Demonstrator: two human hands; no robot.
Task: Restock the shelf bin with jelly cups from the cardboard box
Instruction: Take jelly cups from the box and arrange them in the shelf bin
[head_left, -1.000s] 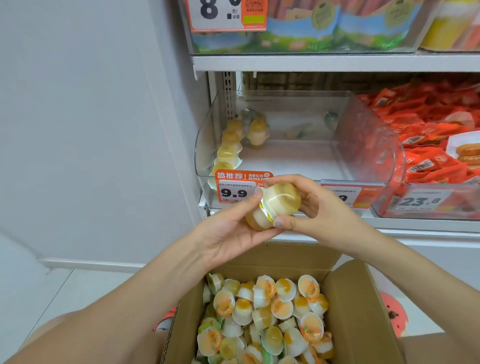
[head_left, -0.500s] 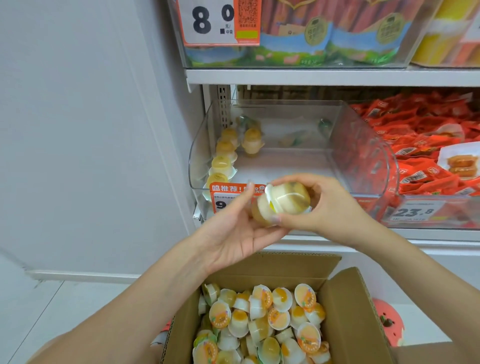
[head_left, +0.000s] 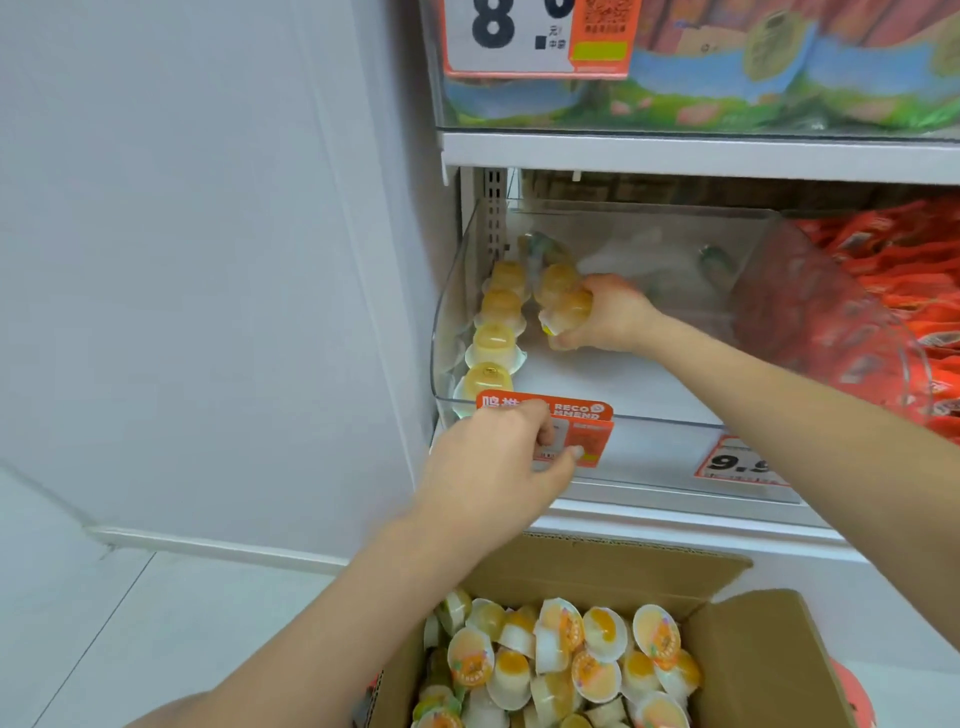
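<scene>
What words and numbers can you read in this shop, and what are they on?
"8": top shelf price tag; its small print and code are too blurred to read.
"RECO MMEND": orange tag on the clear bin's front, with unreadable characters beside it; the left hand hides part.
"9.9": price tag on the shelf edge, partly hidden by the right arm.
Jelly cup lids: too small to read.

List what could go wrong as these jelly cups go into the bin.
1. The right hand holds two stacked jelly cups close against the cups standing in the clear bin; a nudge might topple that row.
2. The stack may come apart on release.
3. The left hand is at the price tag on the bin's front; pushing might dislodge it.
</scene>
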